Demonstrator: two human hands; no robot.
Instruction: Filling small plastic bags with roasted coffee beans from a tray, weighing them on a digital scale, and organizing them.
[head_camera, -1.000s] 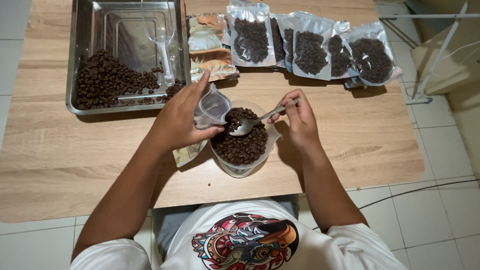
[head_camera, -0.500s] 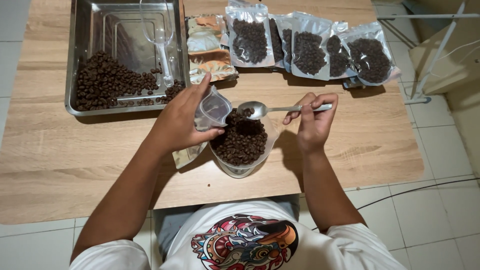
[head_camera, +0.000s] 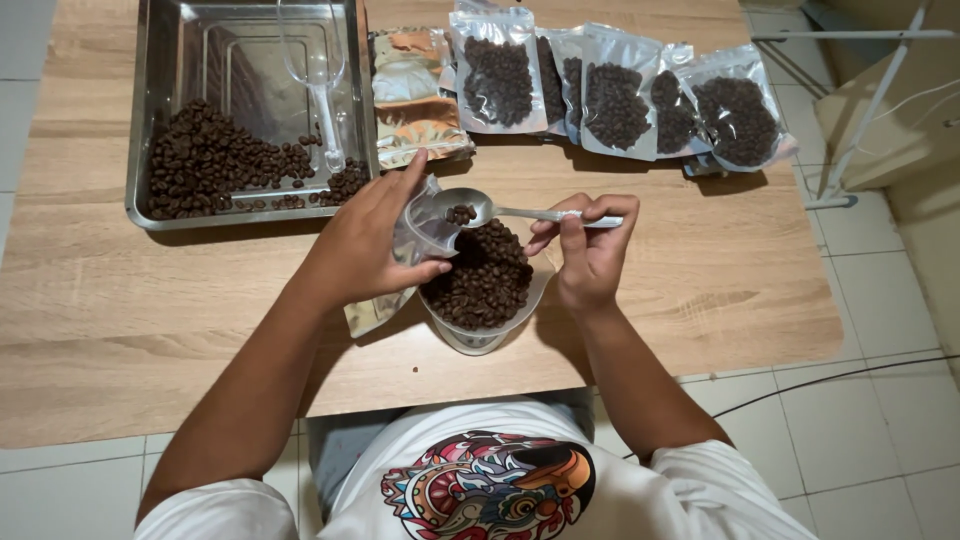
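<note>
My left hand holds an open pouch just left of the bowl of beans at the desk's near edge. My right hand pinches a spoon, its few beans over the pouch mouth.

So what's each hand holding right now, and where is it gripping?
The right hand pinches the metal spoon by its handle end. The left hand grips the open clear plastic pouch by its mouth edge.
</note>
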